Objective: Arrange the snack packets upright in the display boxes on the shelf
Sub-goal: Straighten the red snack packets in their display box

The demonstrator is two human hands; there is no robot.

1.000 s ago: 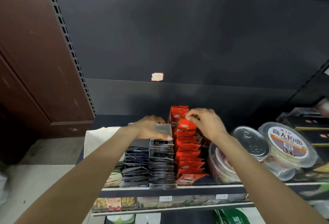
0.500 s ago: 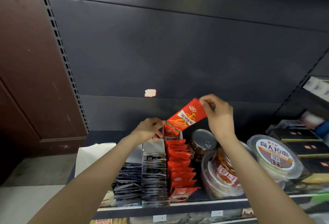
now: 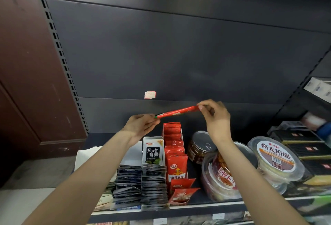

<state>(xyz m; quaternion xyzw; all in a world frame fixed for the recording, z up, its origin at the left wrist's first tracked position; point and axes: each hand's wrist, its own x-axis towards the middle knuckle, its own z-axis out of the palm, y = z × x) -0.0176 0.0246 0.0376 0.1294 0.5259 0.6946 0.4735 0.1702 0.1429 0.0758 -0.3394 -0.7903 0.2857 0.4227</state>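
A red packet [image 3: 177, 112] is pinched at both ends: the left hand [image 3: 141, 126] grips the lower, green-tipped end, the right hand [image 3: 215, 115] is clamped on the higher end. The packet is held edge-on in the air above the red box [image 3: 174, 153], its long axis running nearly level, left to right, tilted up toward the right. Below, red packets are stood in the box on the shelf [image 3: 206, 207]; dark packets [image 3: 154, 185] are stacked just left, a can [image 3: 200, 147] and tubs [image 3: 275, 160] to the right.
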